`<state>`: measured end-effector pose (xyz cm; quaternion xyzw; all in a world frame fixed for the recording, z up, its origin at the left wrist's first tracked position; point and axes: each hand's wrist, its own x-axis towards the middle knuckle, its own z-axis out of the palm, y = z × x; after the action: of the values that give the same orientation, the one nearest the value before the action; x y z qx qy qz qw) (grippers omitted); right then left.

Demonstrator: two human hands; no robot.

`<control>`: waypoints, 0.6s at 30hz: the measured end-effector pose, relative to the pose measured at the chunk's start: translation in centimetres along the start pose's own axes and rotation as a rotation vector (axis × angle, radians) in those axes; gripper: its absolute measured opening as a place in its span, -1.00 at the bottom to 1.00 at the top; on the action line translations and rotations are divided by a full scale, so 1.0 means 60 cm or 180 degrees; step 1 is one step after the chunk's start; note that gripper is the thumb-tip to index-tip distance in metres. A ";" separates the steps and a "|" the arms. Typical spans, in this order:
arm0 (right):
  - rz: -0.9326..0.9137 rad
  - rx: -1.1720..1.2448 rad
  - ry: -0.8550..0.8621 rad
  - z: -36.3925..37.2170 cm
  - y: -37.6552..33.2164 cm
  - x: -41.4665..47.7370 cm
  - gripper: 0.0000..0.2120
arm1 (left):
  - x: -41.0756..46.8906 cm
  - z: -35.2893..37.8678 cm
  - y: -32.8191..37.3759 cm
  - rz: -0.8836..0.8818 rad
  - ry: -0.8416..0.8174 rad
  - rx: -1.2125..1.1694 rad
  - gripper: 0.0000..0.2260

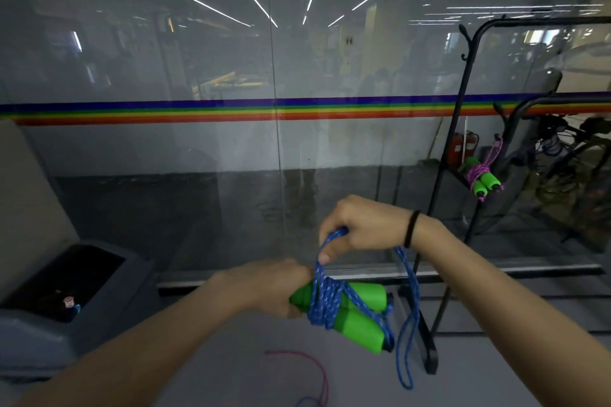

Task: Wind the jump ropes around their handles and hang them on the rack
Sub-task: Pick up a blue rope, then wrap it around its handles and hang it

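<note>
Blue rope [325, 306] wound round green handles [358, 324]
The handles are gripped by the left hand [277, 287]; a loop of rope is pinched by the right hand [360, 225].

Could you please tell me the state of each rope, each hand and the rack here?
Blue jump rope: partly wound around its green handles, one loop hanging loose.
Left hand: grips the handles.
Right hand: pinches a blue rope loop above them.
Purple jump rope: wound, hanging on the rack.
Rack: upright, carrying one rope.
Pink rope: loose on the floor.
</note>
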<state>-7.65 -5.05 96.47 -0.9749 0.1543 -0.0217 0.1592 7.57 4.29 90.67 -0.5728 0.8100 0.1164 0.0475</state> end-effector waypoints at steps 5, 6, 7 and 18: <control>0.0827 0.2392 0.0905 0.039 0.048 -0.012 -0.62 | -0.018 -0.012 0.006 0.0338 0.1172 -0.2320 -0.78; 0.0987 0.2460 0.1048 0.052 0.048 -0.015 -0.63 | -0.015 -0.012 0.004 0.0285 0.1425 -0.2735 -0.77; 0.0925 0.2370 0.0964 0.066 0.051 -0.011 -0.69 | -0.012 -0.011 0.004 0.0148 0.1648 -0.2995 -0.80; 0.0890 -0.0688 0.0164 0.083 0.003 -0.016 -0.69 | 0.005 -0.012 -0.059 -0.1709 0.2344 -0.1104 -0.77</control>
<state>-8.17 -3.42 91.68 -0.9545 0.2938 -0.0076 0.0509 10.84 2.70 90.81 -0.7641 0.5653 0.0230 -0.3100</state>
